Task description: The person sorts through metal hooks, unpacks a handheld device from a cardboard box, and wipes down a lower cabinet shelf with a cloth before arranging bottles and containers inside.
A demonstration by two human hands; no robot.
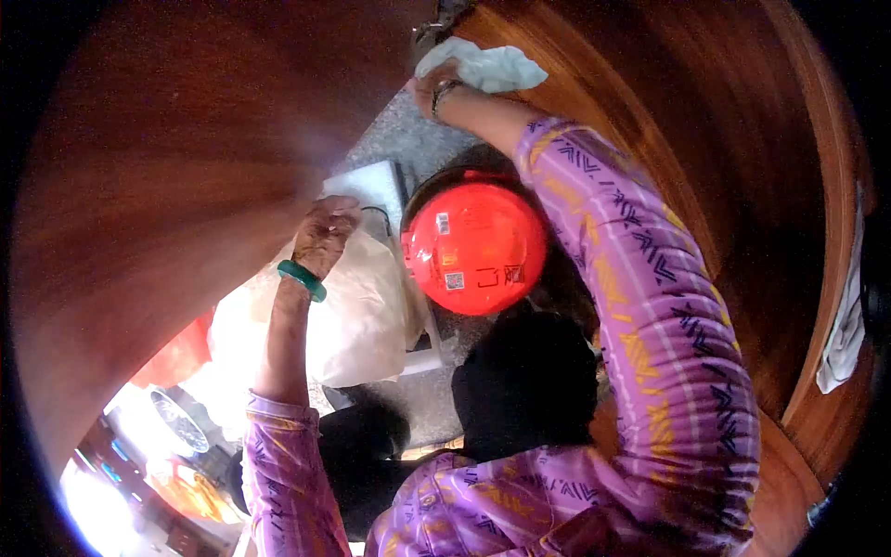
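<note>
My right hand [434,89] is closed on a white cloth [487,68], up at the far end of a brown wooden door [204,102], near a metal fitting [429,32]. The cloth spreads to the right, against the curved-looking wood panel [603,84]. Lower down, my left hand [327,232] grips the near edge of the door, its fingers bent and partly in shade. A green bangle [302,280] circles that wrist. Between my arms stands a red round lidded bucket [478,249] with printed labels on top.
A pale plastic bag [357,316] lies below my left hand, beside a white box [371,183] on the grey floor [413,139]. Another white cloth [843,325] hangs on the right-hand wood edge. Red bags [178,357] and a clear round container [179,422] sit at lower left.
</note>
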